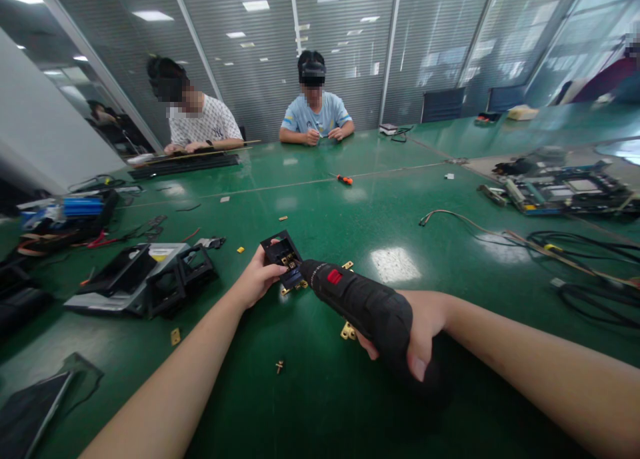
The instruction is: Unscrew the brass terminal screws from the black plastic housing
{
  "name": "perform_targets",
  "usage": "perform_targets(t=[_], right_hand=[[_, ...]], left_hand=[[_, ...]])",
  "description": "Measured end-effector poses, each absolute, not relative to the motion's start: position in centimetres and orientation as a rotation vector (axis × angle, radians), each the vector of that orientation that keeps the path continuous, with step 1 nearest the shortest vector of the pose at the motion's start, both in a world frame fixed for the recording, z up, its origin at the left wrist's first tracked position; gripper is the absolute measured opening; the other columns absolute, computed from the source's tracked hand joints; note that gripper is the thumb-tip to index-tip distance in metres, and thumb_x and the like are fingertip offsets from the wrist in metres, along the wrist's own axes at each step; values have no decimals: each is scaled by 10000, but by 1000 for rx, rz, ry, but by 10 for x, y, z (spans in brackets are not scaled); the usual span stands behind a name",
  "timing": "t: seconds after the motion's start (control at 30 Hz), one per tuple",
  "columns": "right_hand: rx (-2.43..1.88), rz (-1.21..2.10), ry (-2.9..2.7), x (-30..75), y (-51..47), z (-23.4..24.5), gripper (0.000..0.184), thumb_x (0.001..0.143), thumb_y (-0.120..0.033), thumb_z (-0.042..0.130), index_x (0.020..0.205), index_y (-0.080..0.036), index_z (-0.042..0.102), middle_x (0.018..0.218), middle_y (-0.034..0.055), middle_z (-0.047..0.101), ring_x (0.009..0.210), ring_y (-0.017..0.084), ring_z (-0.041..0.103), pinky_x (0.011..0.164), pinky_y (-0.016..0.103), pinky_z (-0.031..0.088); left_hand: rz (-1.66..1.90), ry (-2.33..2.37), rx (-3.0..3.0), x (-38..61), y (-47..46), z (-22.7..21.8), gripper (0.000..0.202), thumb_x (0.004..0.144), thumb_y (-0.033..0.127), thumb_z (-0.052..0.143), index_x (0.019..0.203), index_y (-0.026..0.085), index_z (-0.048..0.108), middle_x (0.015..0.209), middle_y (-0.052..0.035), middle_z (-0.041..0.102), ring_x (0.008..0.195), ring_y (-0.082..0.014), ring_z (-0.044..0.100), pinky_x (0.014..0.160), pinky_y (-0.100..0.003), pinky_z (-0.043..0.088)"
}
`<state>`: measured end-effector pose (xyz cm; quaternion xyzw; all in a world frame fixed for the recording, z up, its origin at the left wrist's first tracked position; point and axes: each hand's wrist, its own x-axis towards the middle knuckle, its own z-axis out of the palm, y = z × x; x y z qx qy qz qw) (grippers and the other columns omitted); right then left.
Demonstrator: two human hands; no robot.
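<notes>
My left hand (256, 280) grips a small black module (280, 247) with gold-coloured metal pieces on it, tilted above the green table. A black cordless screwdriver (357, 299) with a red switch is in my right hand (425, 326), fingers wrapped round its handle. Its tip points at the module's right side; whether bit and screw touch is too small to tell. Brass-coloured pieces (349, 330) lie partly hidden beneath the screwdriver. Closer to me are small screws (279, 366), and a brass plate (175, 337) rests left of my left forearm.
Black frames (173, 286) and a blue-wrapped pack (83, 207) lie at left. An orange-handled screwdriver (345, 179) is farther back on the table (320, 406). Cables (575, 259) and circuit boards (575, 186) occupy the right. Two people sit opposite, one in a light-blue shirt (320, 116).
</notes>
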<state>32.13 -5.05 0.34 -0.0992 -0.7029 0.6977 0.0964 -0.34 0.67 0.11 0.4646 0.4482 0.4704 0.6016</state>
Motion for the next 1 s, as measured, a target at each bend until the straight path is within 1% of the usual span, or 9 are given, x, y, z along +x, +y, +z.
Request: perform_targets(t=[0.2, 0.37, 0.5, 0.7, 0.87, 1.0], right_hand=[[-323, 2083, -2071, 322, -51, 4, 624, 464, -416, 1002, 934, -122, 717, 911, 65, 729, 847, 217, 656, 780, 338, 551], [-310, 2066, -2078, 322, -51, 4, 633, 481, -457, 993, 944, -123, 718, 910, 64, 725, 848, 215, 655, 787, 340, 554], [-294, 2041, -2089, 321, -51, 4, 632, 486, -472, 988, 945, -128, 722, 909, 61, 725, 850, 215, 656, 781, 333, 556], [-302, 2060, -2078, 321, -51, 5, 636, 483, -468, 990, 948, -125, 724, 903, 63, 728, 839, 216, 663, 777, 336, 562], [-278, 2057, -2070, 320, -51, 5, 625, 498, -461, 984, 955, -126, 720, 909, 62, 728, 849, 214, 663, 791, 343, 563], [-284, 2072, -2059, 320, -52, 6, 616, 489, -441, 988, 942, -122, 720, 897, 63, 725, 827, 212, 662, 769, 336, 560]], left_hand=[[1080, 1036, 1082, -5, 7, 0, 722, 592, 120, 820, 1225, 282, 514, 1053, 5, 714, 967, -238, 738, 928, -438, 599], [1088, 1030, 1091, -5, 8, -1, 710, 596, 115, 811, 1221, 283, 518, 1048, 3, 715, 959, -240, 738, 931, -449, 594], [1089, 1014, 1119, -6, 9, -4, 679, 615, 124, 805, 1213, 284, 524, 1048, -3, 715, 990, -258, 736, 938, -464, 591], [1081, 1008, 1109, -7, 10, -4, 696, 608, 125, 816, 1216, 285, 517, 1041, 4, 714, 967, -241, 735, 907, -430, 600], [1083, 1023, 1106, -5, 9, -1, 692, 607, 132, 816, 1213, 283, 519, 1051, 2, 714, 965, -240, 734, 908, -432, 602], [1083, 1029, 1117, -4, 8, 0, 694, 610, 136, 816, 1219, 287, 517, 1062, 5, 711, 978, -238, 730, 926, -438, 596]])
